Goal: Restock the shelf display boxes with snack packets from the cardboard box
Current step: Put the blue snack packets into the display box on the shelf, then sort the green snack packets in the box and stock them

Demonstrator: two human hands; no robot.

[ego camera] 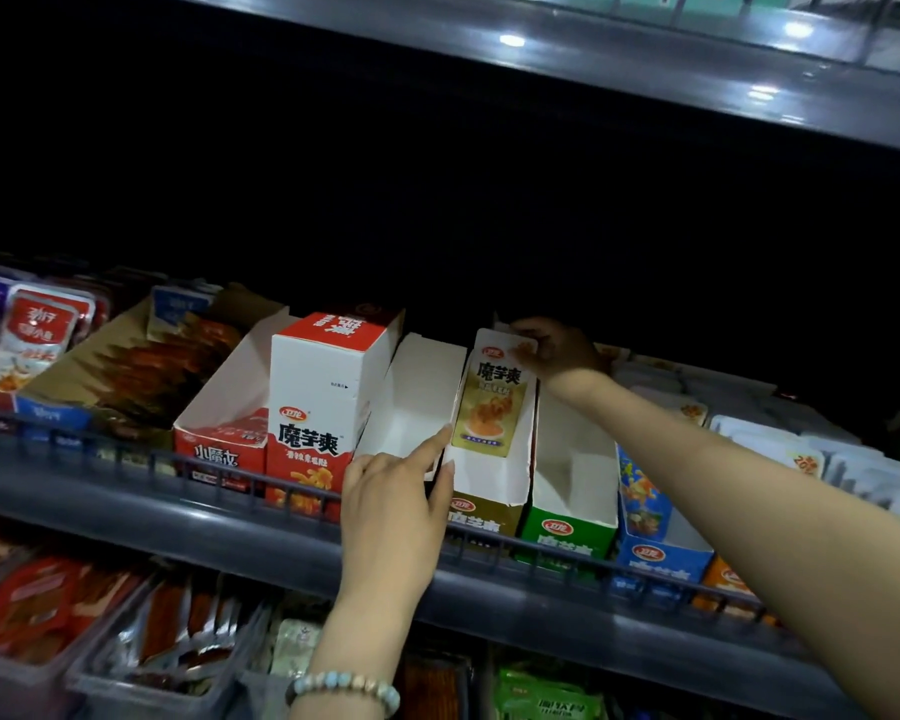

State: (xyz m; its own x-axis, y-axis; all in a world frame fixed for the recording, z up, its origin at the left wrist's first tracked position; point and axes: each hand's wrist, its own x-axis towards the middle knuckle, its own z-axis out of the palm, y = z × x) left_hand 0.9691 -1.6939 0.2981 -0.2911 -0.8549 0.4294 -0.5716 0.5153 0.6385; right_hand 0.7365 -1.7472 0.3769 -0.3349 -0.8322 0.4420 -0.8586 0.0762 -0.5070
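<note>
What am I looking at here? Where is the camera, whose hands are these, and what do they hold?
No machine here: a person wears one camera on the head, so you look along their own arms at a shop shelf. On it stand open display boxes, some nearly empty. The right hand pinches the top of a yellow packet that stands in the gold box. The left hand, with a bead bracelet, touches that box's side wall with its index finger; whether it grips the wall, I cannot tell.
</note>
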